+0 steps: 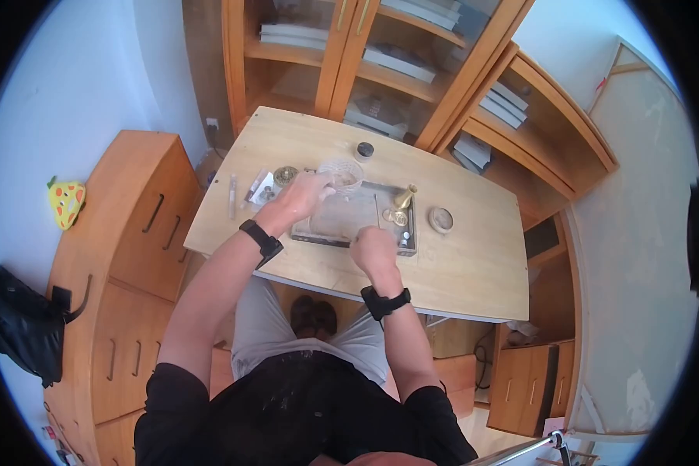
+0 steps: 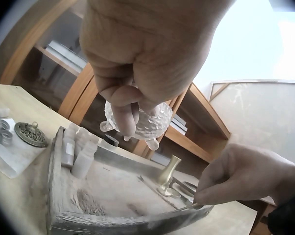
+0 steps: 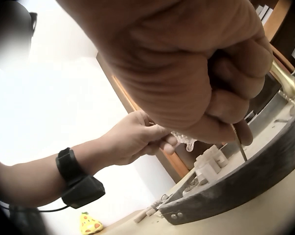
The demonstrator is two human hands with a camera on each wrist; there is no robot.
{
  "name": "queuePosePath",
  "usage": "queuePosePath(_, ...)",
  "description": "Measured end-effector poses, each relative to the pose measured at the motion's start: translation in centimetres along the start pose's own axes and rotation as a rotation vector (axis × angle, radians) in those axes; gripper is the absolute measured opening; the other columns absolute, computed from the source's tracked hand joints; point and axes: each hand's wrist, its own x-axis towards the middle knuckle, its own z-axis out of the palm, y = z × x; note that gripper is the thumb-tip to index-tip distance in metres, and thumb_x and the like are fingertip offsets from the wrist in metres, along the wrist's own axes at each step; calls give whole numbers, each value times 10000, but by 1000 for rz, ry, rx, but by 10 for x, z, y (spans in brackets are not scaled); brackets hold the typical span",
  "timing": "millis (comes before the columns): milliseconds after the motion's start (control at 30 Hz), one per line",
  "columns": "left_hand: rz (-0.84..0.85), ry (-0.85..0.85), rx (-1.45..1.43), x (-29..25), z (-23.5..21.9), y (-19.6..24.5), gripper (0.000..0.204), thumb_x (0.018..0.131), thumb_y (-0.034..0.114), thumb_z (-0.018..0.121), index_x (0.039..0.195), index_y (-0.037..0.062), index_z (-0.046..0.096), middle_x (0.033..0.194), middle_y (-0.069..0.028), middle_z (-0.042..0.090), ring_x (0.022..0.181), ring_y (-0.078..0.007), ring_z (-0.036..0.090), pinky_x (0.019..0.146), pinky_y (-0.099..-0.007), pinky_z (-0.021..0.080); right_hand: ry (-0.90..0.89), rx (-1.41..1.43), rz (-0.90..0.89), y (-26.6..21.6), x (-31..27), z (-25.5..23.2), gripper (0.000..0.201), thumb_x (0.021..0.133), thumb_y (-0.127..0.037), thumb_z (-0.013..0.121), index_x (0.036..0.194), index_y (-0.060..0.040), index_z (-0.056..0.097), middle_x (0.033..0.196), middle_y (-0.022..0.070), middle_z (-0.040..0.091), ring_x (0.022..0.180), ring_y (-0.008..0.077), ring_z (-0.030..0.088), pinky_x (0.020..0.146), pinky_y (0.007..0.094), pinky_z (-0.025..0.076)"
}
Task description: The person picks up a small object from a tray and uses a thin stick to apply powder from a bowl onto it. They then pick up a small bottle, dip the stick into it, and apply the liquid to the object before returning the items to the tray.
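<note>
My left hand grips the rim of a clear, bumpy glass bowl with small round feet, raised above a dark-rimmed tray. Inside the bowl, the head view shows something pale brown. My right hand is over the tray's near edge, pinching a thin metal tool between thumb and fingers. Its lower end points down into the tray. A brass vase stands at the tray's right side beside small round metal pieces. Small white bottles are grouped at the tray's left end.
Left of the tray, a pierced metal lid lies near a clear bag of small items and a slim tube. One dark-topped jar stands behind, another round container to the right. Wooden cabinets back the table.
</note>
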Motion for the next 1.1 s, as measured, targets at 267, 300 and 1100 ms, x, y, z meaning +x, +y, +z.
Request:
queuePosePath(267, 8, 39, -40, -2, -3, -6, 206, 949, 179, 672, 1073, 15, 681, 992, -273, 691, 973, -466, 652, 832, -498, 516, -8, 121, -41, -33, 2, 24, 249, 886, -213, 623, 873, -8, 764, 866, 257, 721, 874, 436, 717, 808, 511, 576)
queuePosePath(300, -11, 22, -41, -2, -5, -6, 220, 952, 191, 669, 1091, 21, 687, 1007, -272, 694, 983, -465, 652, 845, -501, 516, 26, 128, -27, -30, 2, 21, 250, 890, -214, 620, 881, -10, 765, 864, 259, 720, 875, 438, 716, 805, 512, 574)
queuePosePath(1100, -39, 16, -59, -3, -13, -5, 205, 963, 199, 679, 1076, 28, 688, 948, -270, 697, 930, -455, 666, 809, -489, 519, 68, 136, -142, 5, 16, 30, 240, 944, -249, 615, 963, -70, 773, 902, 231, 727, 879, 439, 706, 800, 514, 559)
